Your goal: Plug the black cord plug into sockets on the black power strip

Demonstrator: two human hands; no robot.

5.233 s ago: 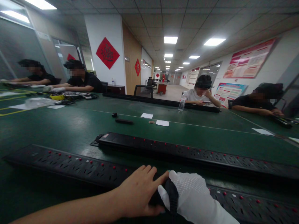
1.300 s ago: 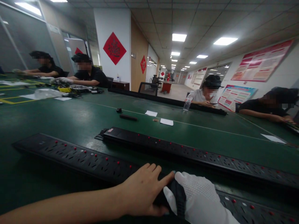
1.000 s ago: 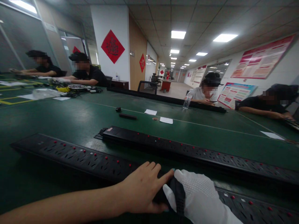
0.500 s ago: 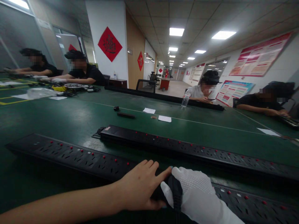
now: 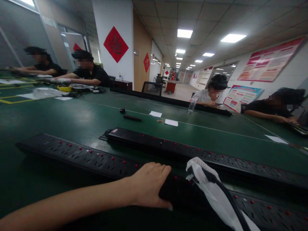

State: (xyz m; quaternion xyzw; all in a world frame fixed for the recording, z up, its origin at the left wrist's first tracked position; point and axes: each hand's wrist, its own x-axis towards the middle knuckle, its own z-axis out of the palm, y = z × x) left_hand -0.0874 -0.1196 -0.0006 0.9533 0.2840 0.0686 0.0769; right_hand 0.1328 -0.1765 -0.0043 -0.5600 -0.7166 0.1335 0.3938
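Observation:
A long black power strip (image 5: 79, 157) with rows of sockets and small red lights lies across the table in front of me. Bare and wrapped over its middle, my left hand (image 5: 150, 184) grips it from both edges. To the right, my right hand (image 5: 208, 189) in a white dotted glove holds a black power plug (image 5: 191, 178) just above the strip. The plug's metal prongs point left, clear of the sockets. Its thick black cable (image 5: 228, 195) runs down over the glove toward me. My right fingertips are partly hidden.
Behind lies a second black power strip (image 5: 163, 146), roughly parallel. Farther off are a small black bar (image 5: 132, 118), paper slips (image 5: 171, 122) and a water bottle (image 5: 193, 102). A long black rail (image 5: 168, 100) lies at the far edge. Several people sit around the green table.
My right hand has lifted and turned, drawing the plug off the strip so its prongs now show. My left hand stays on the strip, its index finger drawn in.

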